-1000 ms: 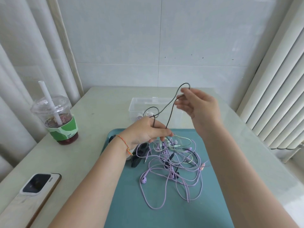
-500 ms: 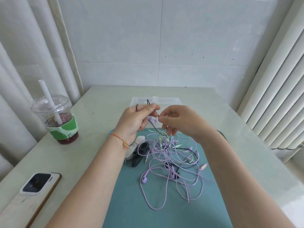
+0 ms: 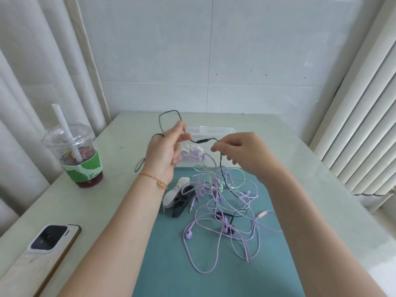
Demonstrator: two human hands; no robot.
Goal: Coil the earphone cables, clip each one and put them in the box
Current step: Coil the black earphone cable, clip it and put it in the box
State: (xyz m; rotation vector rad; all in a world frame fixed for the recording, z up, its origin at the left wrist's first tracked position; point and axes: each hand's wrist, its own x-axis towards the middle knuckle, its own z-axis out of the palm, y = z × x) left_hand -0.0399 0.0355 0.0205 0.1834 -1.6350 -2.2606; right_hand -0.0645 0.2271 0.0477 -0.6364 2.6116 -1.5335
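**Black cable half wound, the tangle still waiting**

Nearest us, at seven o'clock, a phone (image 3: 46, 243) lies face down on the pale surface (image 3: 111, 211). Ahead of it the teal mat (image 3: 171, 264) carries the bulk of the work left: a loose tangle of purple earphone cables (image 3: 225, 228) at the centre, with a pale green one mixed in toward twelve o'clock, none of them coiled or clipped. Just to the nine o'clock side of the tangle lie the clips (image 3: 177, 198), white and black, lying unused on the mat.

Above the mat we have both hands raised. Our left hand (image 3: 165, 151) has its fingers curled, with the black earphone cable (image 3: 203, 140) looped round them; one loop stands up behind the fingers and another strand hangs down past the wrist. Our right hand (image 3: 242, 151) pinches the same cable between thumb and forefinger, at three o'clock from the left hand, with the cable's small inline piece stretched between the two. From the right fingers the black cable drops into the tangle, so we judge a good length is still unwound.

Beyond the hands, at twelve o'clock, sits the clear box (image 3: 214, 131). Something pale purple shows inside it, likely one finished bundle, though we cannot tell for sure. At ten o'clock stands a lidded drink cup (image 3: 75, 155) with a straw.
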